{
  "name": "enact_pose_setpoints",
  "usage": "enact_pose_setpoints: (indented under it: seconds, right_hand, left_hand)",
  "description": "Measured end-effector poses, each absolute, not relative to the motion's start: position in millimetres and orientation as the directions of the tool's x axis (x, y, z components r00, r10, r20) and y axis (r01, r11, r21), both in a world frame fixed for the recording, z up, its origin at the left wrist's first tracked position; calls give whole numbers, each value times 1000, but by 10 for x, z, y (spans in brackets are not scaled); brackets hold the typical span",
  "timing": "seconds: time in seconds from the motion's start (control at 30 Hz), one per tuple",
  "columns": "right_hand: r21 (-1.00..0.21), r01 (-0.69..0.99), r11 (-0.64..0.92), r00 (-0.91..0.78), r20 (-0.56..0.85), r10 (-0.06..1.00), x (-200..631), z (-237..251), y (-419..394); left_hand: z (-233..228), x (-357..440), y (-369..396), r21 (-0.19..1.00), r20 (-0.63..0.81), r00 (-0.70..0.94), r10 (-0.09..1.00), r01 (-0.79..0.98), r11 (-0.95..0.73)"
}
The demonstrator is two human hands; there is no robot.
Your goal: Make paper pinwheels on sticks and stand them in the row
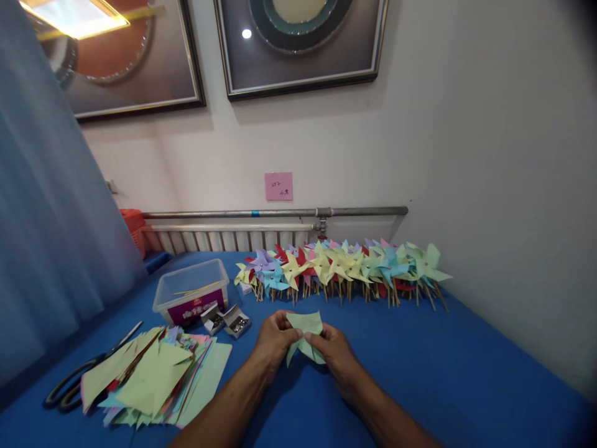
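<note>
Green paper piece: folded, held above the desk's near edge, about mid-width.
Left hand: fingertips pinched on the paper's left side.
Right hand: fingertips pinched on its right side — both hands close together.
Pinwheels: finished, many colours, in a row along the far edge.
Paper stack: near-left corner — scissors just beside it.
Plastic box: left of the pinwheels.

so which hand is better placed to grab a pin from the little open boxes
Left, likely. The left hand sits nearer the small open boxes, which lie on its side; the right hand, also pinching the green paper, is farther.
</note>
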State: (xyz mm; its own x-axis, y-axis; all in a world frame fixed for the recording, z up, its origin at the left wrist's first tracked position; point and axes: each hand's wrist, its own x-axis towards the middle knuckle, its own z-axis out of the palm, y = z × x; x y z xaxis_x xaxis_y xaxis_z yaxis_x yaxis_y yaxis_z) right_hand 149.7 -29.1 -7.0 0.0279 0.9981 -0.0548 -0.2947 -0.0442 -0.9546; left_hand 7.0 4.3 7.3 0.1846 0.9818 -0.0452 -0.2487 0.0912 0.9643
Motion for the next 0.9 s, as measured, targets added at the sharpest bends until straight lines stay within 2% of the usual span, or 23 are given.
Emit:
enact_pose_setpoints:
  seconds: [0.13,0.2,0.33,0.5,0.9]
  right_hand:
    - [-960,-269,-78,-24,-75,997,1521,-49,-303]
    - [-961,-264,-85,-52,-74,996,1529,-25,-326]
    - [-968,-235,-84,-79,-67,995,1550,-29,-346]
    - [-977,-204,-61,-55,-51,997,1586,-88,-300]
    - [-984,-161,-72,-27,-68,997,1607,-209,-174]
  left_hand:
    - [168,-12,76,990,62,31,998,-129,-57]
    - [207,-53,96,991,111,10,994,-79,-110]
    - [212,-119,125,990,137,119,983,4,-139]
    - [180,-182,135,963,137,276,951,187,-193]
    - [107,-210,220,972,76,230,970,199,-123]
